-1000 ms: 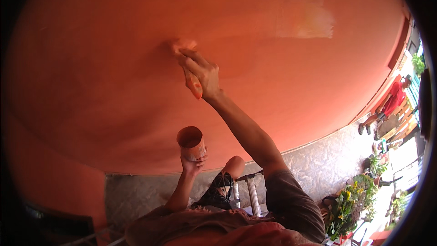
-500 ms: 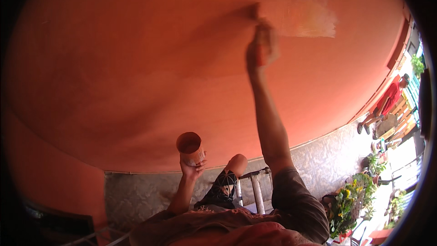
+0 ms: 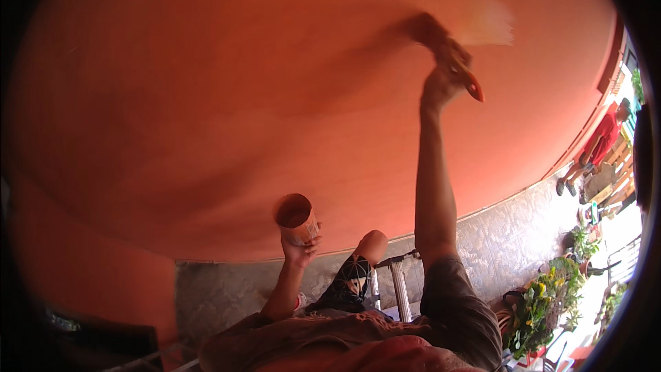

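Observation:
An orange wall [image 3: 330, 138] fills most of the view, with a paler patch [image 3: 485, 24] at its upper right. My right hand [image 3: 441, 86] reaches up, closed around a paintbrush [image 3: 472, 87] whose reddish handle points down to the right. The brush head is dark and blurred, close to the left edge of the paler patch; whether it touches the wall I cannot tell. Lower down, my left hand [image 3: 301, 253] wraps round a paint can [image 3: 297, 224], tilted with its open top toward the wall. Its inside looks reddish brown.
A ladder [image 3: 399, 291] stands by my bent knee [image 3: 372, 245]. Patterned grey floor [image 3: 506, 241] runs along the wall's foot. Plants with yellow flowers [image 3: 540, 303] fill the lower right. Farther off at the right edge is a person in red [image 3: 604, 134].
My right hand has moved right and slightly down with the paintbrush, whose handle has swung out to the right. The can in my left hand shifts slightly right in view.

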